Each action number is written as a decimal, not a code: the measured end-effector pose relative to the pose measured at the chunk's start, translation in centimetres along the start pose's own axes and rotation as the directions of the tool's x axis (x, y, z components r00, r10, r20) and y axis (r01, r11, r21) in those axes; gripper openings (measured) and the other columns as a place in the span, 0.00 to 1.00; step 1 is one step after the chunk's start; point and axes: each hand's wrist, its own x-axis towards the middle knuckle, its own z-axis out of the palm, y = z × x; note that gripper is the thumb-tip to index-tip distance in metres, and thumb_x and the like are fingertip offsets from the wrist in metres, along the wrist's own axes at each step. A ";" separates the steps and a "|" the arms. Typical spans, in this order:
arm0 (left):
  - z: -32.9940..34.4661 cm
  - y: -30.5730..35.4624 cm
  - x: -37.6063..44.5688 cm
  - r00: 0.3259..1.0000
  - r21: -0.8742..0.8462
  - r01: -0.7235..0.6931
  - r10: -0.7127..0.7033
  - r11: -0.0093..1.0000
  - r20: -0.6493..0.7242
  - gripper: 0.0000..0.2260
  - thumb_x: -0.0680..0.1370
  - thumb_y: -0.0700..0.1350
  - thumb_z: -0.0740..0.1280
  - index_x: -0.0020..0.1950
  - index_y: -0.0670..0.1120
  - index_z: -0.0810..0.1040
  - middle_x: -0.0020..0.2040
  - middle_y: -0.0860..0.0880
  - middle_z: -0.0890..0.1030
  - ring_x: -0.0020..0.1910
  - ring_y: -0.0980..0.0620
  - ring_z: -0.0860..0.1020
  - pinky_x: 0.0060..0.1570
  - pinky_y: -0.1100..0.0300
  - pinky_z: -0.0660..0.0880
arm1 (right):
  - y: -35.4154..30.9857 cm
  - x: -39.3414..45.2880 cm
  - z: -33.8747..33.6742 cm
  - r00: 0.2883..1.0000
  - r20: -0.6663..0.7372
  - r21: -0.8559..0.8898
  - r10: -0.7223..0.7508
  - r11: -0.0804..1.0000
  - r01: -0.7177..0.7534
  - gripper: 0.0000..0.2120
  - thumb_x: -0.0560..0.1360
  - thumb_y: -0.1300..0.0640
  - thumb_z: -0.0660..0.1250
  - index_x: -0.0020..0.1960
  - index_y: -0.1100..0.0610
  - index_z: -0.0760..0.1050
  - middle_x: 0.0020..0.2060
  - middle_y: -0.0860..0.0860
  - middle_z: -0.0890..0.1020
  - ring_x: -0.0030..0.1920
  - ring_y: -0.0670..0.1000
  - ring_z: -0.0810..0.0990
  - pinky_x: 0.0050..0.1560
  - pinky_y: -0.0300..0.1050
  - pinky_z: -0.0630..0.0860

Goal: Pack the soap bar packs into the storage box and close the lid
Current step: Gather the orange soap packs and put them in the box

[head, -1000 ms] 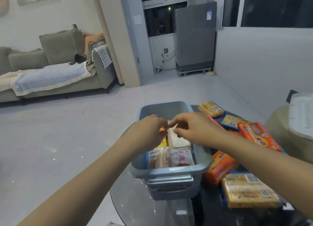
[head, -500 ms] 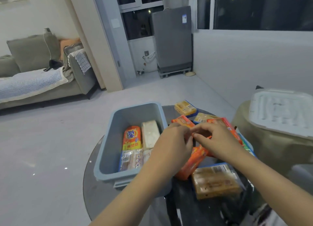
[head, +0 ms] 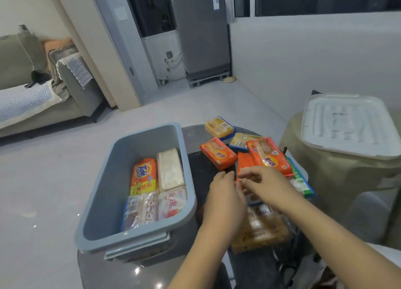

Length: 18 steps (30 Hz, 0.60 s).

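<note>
The blue-grey storage box (head: pixel 138 150) stands open on the round glass table (head: pixel 195 137). It holds a Tide pack (head: pixel 144 176), a white pack (head: pixel 170 169), a pink pack (head: pixel 172 202) and a clear pack (head: pixel 141 208). Right of the box lies a pile of soap packs: orange ones (head: pixel 218 153) (head: pixel 268 155), yellow ones (head: pixel 219 127), a green one (head: pixel 301 182) and a large yellow one (head: pixel 260 230). My left hand (head: pixel 223 195) and my right hand (head: pixel 267 184) meet over the pile, fingers pinching the near end of a narrow orange pack (head: pixel 244 164). The white lid (head: pixel 349 124) rests on a covered stool at right.
The covered stool (head: pixel 329 171) stands close to the table's right side. A sofa (head: pixel 43 98) is far left and a grey appliance (head: pixel 201 33) stands by the window. Open grey floor lies left of the table.
Both hands left the box, where they had set down a pack, and moved right to the pile. My view swung right, bringing the lid fully into sight.
</note>
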 end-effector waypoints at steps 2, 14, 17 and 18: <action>0.9 -1.0 0.6 0.995 0.042 0.100 -0.101 0.994 0.002 0.18 0.81 0.46 0.56 0.71 0.46 0.68 0.70 0.47 0.70 0.68 0.49 0.69 0.66 0.56 0.67 | 0.4 -0.1 -0.1 0.999 0.007 0.024 0.032 0.999 -0.032 0.09 0.75 0.56 0.65 0.54 0.49 0.78 0.43 0.46 0.82 0.44 0.46 0.82 0.41 0.41 0.80; 2.0 -3.9 2.4 0.952 -0.087 0.295 -0.285 0.952 0.111 0.18 0.79 0.50 0.54 0.66 0.49 0.73 0.63 0.46 0.78 0.61 0.47 0.75 0.59 0.53 0.72 | 0.5 -0.4 0.8 0.984 0.116 0.112 0.138 0.982 -0.151 0.13 0.74 0.54 0.68 0.56 0.46 0.70 0.40 0.51 0.84 0.36 0.47 0.85 0.42 0.50 0.83; 1.6 -3.7 2.1 0.950 -0.276 0.311 -0.306 0.909 0.064 0.18 0.79 0.48 0.59 0.68 0.48 0.72 0.66 0.48 0.76 0.63 0.51 0.74 0.57 0.58 0.70 | 0.5 -0.6 1.2 0.989 0.091 0.142 0.119 0.981 -0.131 0.15 0.73 0.54 0.69 0.57 0.44 0.70 0.38 0.51 0.84 0.37 0.48 0.85 0.45 0.52 0.82; 1.4 -3.5 2.0 0.950 -0.335 0.304 -0.311 0.892 0.034 0.18 0.79 0.47 0.60 0.69 0.48 0.71 0.67 0.48 0.76 0.63 0.51 0.74 0.57 0.60 0.70 | 0.5 -0.7 1.2 0.993 0.071 0.158 0.097 0.982 -0.107 0.15 0.73 0.54 0.69 0.57 0.43 0.71 0.37 0.51 0.84 0.36 0.48 0.85 0.45 0.52 0.82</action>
